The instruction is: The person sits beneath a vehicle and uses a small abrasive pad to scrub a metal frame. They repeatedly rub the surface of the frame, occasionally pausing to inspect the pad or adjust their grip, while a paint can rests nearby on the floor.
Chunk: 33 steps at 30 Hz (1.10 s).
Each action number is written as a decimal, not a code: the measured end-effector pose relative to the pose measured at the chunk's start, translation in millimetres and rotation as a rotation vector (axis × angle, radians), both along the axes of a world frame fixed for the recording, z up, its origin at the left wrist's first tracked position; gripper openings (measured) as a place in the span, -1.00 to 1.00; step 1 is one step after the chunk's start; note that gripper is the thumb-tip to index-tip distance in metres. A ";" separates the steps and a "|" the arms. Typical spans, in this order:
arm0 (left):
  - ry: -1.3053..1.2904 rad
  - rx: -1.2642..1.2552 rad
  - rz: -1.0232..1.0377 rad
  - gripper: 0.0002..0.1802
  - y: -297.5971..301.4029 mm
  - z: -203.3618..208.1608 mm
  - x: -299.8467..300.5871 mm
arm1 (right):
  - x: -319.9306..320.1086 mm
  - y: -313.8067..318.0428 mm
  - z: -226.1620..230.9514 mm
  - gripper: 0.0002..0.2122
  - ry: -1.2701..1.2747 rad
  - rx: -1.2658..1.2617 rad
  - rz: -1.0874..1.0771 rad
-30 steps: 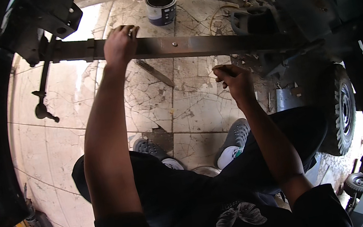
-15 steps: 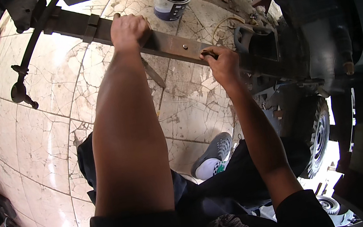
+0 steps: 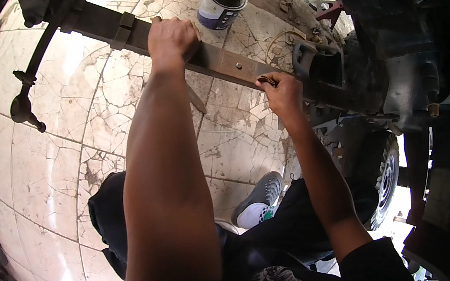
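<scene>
A dark steel leaf spring runs slantwise across the view, from upper left to the machinery at right. My left hand is closed over its middle, beside a metal clip. Farther right along the bar, my right hand pinches a small folded brown piece, like sandpaper, against the bar's near edge. Between my hands, a small round light spot shows on the bar's rusty, browner stretch. The undersides of my left fingers are hidden.
A paint can stands on the cracked tile floor beyond the bar, near a rough wall. Dark vehicle parts crowd the right side, with a wheel below. A curved rod crosses at upper left. My shoe is beneath.
The whole view has shifted slightly, so the bar and can appear a little lower and farther right. Both hands keep their grips at about the same places along the bar.
</scene>
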<state>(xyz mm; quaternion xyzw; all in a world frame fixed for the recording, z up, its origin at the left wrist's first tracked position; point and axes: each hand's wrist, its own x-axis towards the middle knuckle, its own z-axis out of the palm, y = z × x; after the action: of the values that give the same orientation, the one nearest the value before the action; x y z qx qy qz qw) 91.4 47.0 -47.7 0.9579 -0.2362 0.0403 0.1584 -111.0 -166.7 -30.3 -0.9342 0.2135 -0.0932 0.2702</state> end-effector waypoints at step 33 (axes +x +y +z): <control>-0.047 -0.037 0.014 -0.50 1.8 -2.1 2.2 | 42.5 -11.5 5.6 -0.76 0.166 -0.245 -0.036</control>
<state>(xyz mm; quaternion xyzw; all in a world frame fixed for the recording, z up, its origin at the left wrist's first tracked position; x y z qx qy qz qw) 93.6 48.9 -49.8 0.9552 -0.2322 0.0685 0.1700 -68.5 -178.2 -24.6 -0.9607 0.2389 -0.0458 0.1339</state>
